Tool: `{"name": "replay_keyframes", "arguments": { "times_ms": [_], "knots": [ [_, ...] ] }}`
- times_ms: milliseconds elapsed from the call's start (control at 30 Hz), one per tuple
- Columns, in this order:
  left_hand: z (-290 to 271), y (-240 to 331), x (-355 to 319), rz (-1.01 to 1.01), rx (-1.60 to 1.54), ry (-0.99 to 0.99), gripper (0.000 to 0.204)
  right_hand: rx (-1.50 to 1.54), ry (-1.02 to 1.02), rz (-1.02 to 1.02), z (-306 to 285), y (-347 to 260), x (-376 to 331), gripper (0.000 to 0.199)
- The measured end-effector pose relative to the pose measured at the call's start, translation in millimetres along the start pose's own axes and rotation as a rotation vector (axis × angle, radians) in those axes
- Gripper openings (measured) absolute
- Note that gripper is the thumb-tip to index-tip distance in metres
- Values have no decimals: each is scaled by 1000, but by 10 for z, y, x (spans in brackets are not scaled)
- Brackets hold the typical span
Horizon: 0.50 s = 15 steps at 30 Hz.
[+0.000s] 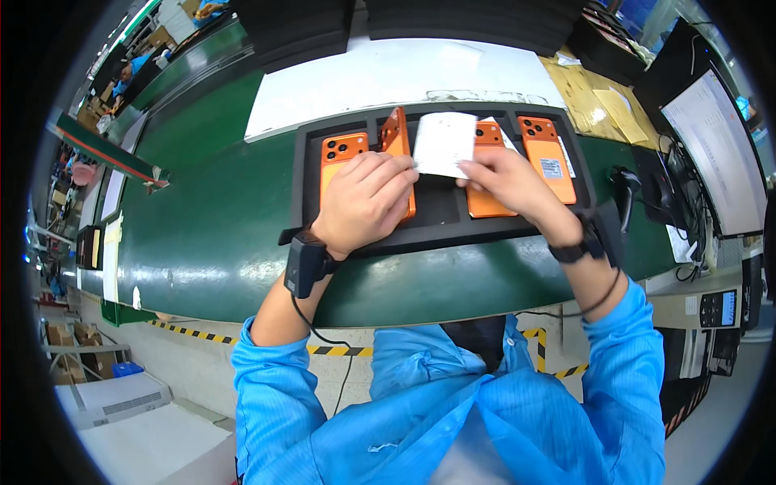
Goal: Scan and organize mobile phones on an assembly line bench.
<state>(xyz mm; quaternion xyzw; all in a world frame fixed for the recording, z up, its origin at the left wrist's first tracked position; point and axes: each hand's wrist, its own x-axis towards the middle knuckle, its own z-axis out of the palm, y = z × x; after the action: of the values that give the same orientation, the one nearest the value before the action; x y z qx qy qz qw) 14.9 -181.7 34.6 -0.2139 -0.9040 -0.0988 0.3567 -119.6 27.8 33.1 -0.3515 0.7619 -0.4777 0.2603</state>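
Note:
A black foam tray (309,182) lies in front of me with several orange phones in its slots. My left hand (368,198) is closed round an orange phone (394,133) that stands tilted up from the tray. Its fingertips reach the lower left corner of a white paper slip (444,141); whether they pinch it too is hidden. Thumb and fingers of my right hand (513,182) grip the slip's lower right edge. Left of my hands an orange phone (343,147) shows its cameras. Under my right hand sits another orange phone (489,204), and beyond it a labelled one (543,139).
A white board (323,93) and black foam stacks (477,18) stand behind the tray. To the right are brown envelopes (598,101), a handheld scanner (626,179), a monitor (719,149) and a printer (699,309). Cables run from both wrist devices. The green table (202,218) spreads left.

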Motion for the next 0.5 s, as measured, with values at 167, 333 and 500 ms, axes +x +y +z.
{"name": "replay_keyframes", "arguments": {
  "times_ms": [167, 333, 500],
  "knots": [
    [-4, -60, 12, -22, -56, -25, 23, -13, -106, 419, 112, -151, 552, 36],
    [-123, -61, -138, -96, -120, -165, 26, -205, 412, -1, -290, 109, 94, 37],
    [-508, -338, -167, -270, -18, -226, 32, -845, 987, 113, -1509, 1166, -1230, 37]
  ]
}}
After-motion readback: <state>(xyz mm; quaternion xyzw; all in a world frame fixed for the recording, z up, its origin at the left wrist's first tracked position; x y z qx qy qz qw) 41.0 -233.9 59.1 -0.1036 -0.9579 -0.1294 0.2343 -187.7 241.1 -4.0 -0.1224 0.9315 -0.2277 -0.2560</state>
